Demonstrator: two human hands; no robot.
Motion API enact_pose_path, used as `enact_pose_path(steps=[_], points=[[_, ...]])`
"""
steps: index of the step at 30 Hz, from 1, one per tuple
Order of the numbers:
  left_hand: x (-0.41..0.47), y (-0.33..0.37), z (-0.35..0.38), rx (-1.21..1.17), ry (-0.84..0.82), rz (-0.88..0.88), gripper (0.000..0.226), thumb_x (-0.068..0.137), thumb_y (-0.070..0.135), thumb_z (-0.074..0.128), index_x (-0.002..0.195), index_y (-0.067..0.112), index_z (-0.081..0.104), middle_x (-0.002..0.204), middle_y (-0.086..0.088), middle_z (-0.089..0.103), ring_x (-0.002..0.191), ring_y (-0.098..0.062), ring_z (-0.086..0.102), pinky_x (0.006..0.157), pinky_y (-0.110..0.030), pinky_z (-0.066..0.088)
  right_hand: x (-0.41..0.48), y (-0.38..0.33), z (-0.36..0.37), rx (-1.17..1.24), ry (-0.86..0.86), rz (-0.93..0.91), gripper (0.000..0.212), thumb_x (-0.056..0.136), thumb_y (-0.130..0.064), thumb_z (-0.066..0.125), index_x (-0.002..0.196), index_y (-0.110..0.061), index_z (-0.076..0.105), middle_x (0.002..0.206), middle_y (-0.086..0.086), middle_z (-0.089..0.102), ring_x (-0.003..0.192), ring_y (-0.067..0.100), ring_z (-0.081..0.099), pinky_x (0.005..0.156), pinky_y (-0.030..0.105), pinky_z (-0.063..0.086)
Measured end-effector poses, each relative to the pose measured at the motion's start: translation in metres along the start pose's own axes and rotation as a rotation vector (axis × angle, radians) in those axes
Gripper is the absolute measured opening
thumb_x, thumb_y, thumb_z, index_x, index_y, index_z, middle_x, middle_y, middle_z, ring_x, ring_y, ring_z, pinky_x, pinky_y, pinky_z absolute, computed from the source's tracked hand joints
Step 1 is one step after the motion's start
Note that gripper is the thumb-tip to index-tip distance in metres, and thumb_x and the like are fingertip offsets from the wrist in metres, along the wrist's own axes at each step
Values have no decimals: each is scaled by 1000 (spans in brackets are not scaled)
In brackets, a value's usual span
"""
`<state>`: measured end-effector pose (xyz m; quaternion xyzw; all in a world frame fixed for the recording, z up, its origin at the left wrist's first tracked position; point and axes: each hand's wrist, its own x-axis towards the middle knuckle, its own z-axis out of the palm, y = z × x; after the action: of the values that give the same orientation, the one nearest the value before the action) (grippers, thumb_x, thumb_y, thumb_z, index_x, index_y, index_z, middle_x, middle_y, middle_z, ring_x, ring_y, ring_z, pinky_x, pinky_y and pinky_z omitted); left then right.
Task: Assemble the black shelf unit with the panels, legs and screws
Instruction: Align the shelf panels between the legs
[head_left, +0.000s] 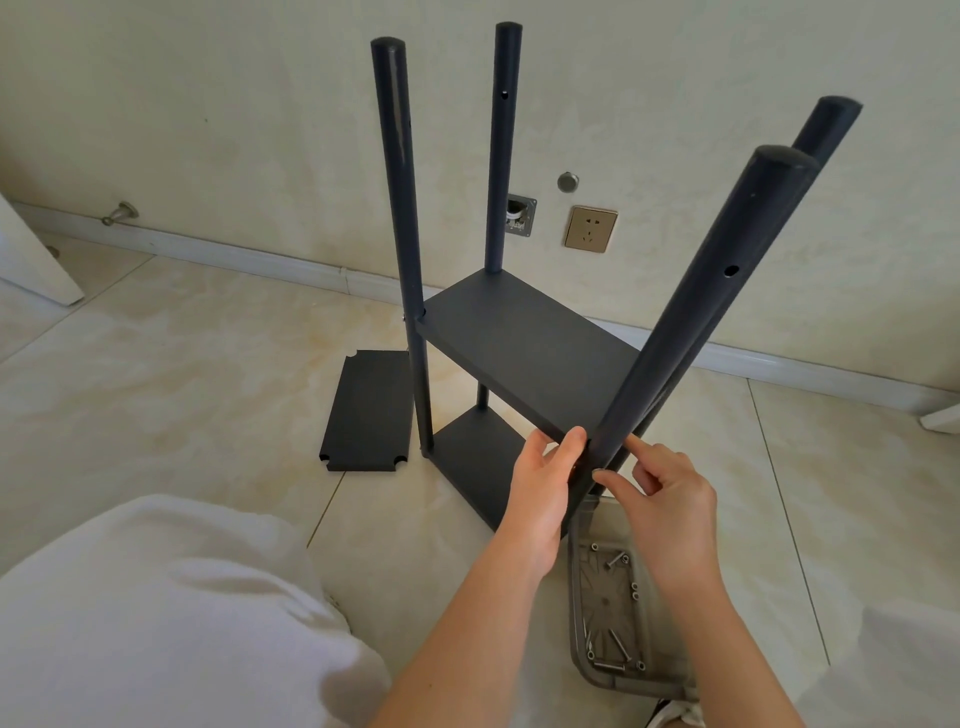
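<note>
The shelf unit (498, 312) stands on the floor (208, 364) near the wall (208, 130), a spare panel (366, 410) flat on open tiles left, a tray (574, 623) of screws (619, 646) at its near edge, left hand (543, 483) gripping its upper panel (540, 358), right hand (672, 504) pinching the near leg (691, 322).

The shelf unit (524, 343) and loose panel (368, 410) are matte black. The floor (208, 364) is cream marbled tile; the tray (618, 623) is grey, its screws (618, 644) silver.
</note>
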<state>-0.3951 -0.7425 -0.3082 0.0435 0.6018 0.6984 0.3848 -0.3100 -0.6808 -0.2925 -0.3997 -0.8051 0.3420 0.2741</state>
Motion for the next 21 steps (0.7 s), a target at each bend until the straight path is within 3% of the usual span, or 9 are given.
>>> enact_pose_path(steps=[3,6,8,9,10,12,15,18,21], points=[[2,-3,-2,65,6,-3,24,98,45,56,112,26,56,114,3,64,110,-15,61,99,-33,51,-1,-1,2,31,13,24,43,80,-14,78,122,-14,68,77,-5,48,72,13,46,71,24,47],[1,-2,-3,101,10,2,46,92,54,60,126,23,54,126,0,61,119,-19,58,108,-43,46,0,-3,2,130,13,76,48,78,-14,81,120,-30,64,106,1,52,94,15,50,80,24,48],[3,-3,-4,94,2,-4,41,91,53,61,123,27,56,125,2,61,116,-16,58,107,-39,46,3,-1,1,199,-34,114,53,77,-15,82,115,-43,57,116,-4,51,100,13,52,86,26,49],[4,-4,-4,95,7,-9,28,94,50,61,115,32,58,119,7,61,111,-13,58,103,-34,46,5,0,0,238,-74,133,55,78,-15,81,115,-45,55,118,-7,55,101,12,56,90,29,51],[4,-3,-4,104,8,-17,12,96,46,60,103,38,56,111,13,59,104,-8,57,98,-30,44,6,1,-1,284,-117,152,57,78,-13,81,118,-45,56,117,-9,61,102,10,60,93,31,52],[4,0,-3,141,15,-6,14,98,42,58,88,39,49,98,21,54,91,-3,54,90,-27,40,9,3,-4,347,-177,166,59,78,-8,80,122,-40,59,109,-13,69,102,7,66,98,35,53],[6,0,-5,211,114,37,11,97,40,60,103,32,55,99,15,59,96,-8,59,78,-17,43,12,5,-5,386,-203,196,58,77,-5,81,117,-42,61,106,-9,74,101,11,69,100,43,52],[-2,-2,-7,229,237,134,34,93,31,69,118,28,46,100,11,61,92,-9,61,63,-9,41,16,8,-7,434,-238,240,59,75,-5,82,111,-48,63,99,-5,77,99,13,71,103,47,49],[-10,-9,-18,580,371,479,46,86,13,76,120,29,49,102,18,54,100,-11,57,72,-7,44,20,11,-8,450,-261,271,58,74,-6,83,114,-43,65,97,-2,77,99,14,71,105,49,47]])
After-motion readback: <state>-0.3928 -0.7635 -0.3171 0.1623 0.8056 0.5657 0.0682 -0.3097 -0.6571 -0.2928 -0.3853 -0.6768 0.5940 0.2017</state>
